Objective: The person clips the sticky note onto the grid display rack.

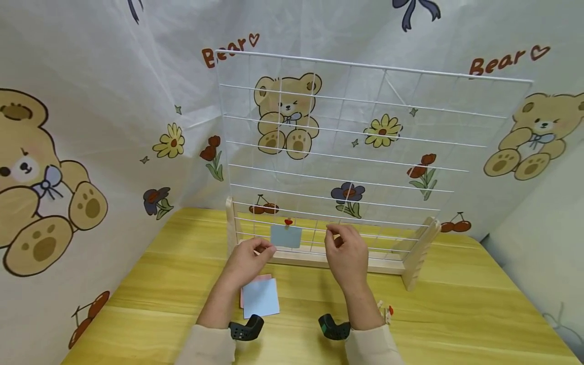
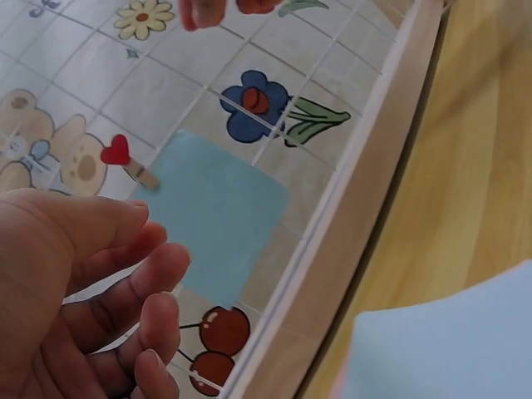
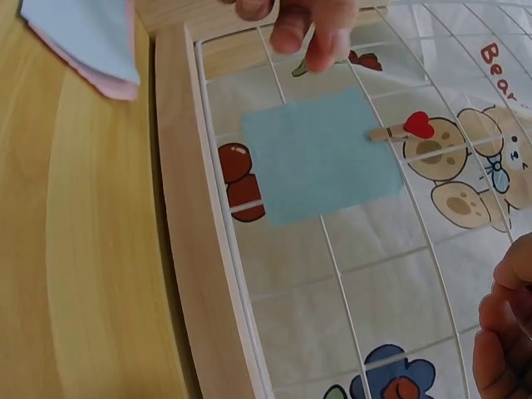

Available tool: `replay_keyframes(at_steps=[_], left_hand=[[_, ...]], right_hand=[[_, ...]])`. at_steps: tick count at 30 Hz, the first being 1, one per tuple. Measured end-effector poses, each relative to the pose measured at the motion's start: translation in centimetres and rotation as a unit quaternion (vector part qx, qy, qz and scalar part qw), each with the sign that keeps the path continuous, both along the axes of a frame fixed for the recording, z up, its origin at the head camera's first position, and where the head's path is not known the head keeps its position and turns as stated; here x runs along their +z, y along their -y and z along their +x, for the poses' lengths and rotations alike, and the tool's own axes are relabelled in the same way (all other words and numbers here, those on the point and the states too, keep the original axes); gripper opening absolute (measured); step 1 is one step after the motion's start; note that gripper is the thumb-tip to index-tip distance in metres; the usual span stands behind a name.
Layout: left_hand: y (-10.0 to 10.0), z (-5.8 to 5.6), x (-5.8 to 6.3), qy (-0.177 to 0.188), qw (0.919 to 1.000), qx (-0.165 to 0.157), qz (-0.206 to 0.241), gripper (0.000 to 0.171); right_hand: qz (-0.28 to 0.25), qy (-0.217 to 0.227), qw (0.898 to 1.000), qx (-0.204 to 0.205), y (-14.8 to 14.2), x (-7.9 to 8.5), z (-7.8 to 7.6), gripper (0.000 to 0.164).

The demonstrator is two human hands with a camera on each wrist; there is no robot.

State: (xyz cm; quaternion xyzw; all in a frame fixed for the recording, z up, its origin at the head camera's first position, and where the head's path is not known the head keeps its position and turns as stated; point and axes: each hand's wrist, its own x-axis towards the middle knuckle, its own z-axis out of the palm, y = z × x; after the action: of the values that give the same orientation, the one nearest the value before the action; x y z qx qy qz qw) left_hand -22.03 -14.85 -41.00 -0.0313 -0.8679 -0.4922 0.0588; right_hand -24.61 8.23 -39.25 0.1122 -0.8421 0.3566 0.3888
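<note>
A light blue square of paper (image 1: 286, 236) hangs low on a white wire grid (image 1: 374, 66), held at its top edge by a small wooden clothespin with a red heart (image 3: 399, 131). My left hand (image 1: 250, 261) is just left of and below the paper, fingers loosely bent, thumb near the index finger. In the left wrist view nothing shows between those fingers. My right hand (image 1: 348, 256) hovers before the grid to the right of the paper, also loosely bent, apart from the paper. Nothing shows in its grasp.
A stack of blue and pink paper squares (image 1: 261, 299) lies on the wooden table (image 1: 465, 309) by my left forearm. Small clothespins (image 1: 388, 313) lie beside my right forearm, partly hidden. Wooden feet (image 1: 418, 258) and a bar hold the grid upright before a bear-print cloth (image 1: 137, 66).
</note>
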Motion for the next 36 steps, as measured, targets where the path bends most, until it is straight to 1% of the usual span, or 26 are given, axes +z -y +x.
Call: replay_keyframes(at_steps=[4, 10, 14, 20, 24, 32, 36], left_hand=[[-0.1, 0.3, 0.8, 0.002, 1.0000, 0.004, -0.008, 0.021], [-0.3, 0.6, 1.5, -0.014, 0.9998, 0.012, -0.006, 0.018], [-0.4, 0.8, 1.8, -0.030, 0.9994, 0.019, 0.004, 0.018], [-0.5, 1.2, 2.4, -0.057, 0.9980, 0.020, 0.019, 0.020], [-0.7, 1.3, 2.7, -0.064, 0.9974, 0.017, 0.027, 0.019], [-1.0, 1.4, 2.7, -0.080, 0.9963, 0.009, 0.031, 0.017], [-1.3, 1.6, 2.9, -0.088, 0.9957, 0.006, 0.029, 0.017]], right_hand=[[0.014, 0.002, 1.000, -0.002, -0.8, -0.3, 0.3, 0.007], [0.041, 0.004, 0.999, 0.005, -1.8, -0.6, 1.0, 0.008], [0.056, -0.006, 0.998, 0.002, -2.5, -0.7, 1.2, 0.008], [0.077, -0.031, 0.997, 0.002, -3.8, -0.8, 1.7, 0.009], [0.088, -0.041, 0.995, 0.001, -4.8, -0.6, 2.2, 0.012], [0.114, -0.028, 0.993, 0.004, -6.4, -0.5, 3.2, 0.012], [0.129, -0.033, 0.991, 0.004, -7.1, -0.4, 3.5, 0.013]])
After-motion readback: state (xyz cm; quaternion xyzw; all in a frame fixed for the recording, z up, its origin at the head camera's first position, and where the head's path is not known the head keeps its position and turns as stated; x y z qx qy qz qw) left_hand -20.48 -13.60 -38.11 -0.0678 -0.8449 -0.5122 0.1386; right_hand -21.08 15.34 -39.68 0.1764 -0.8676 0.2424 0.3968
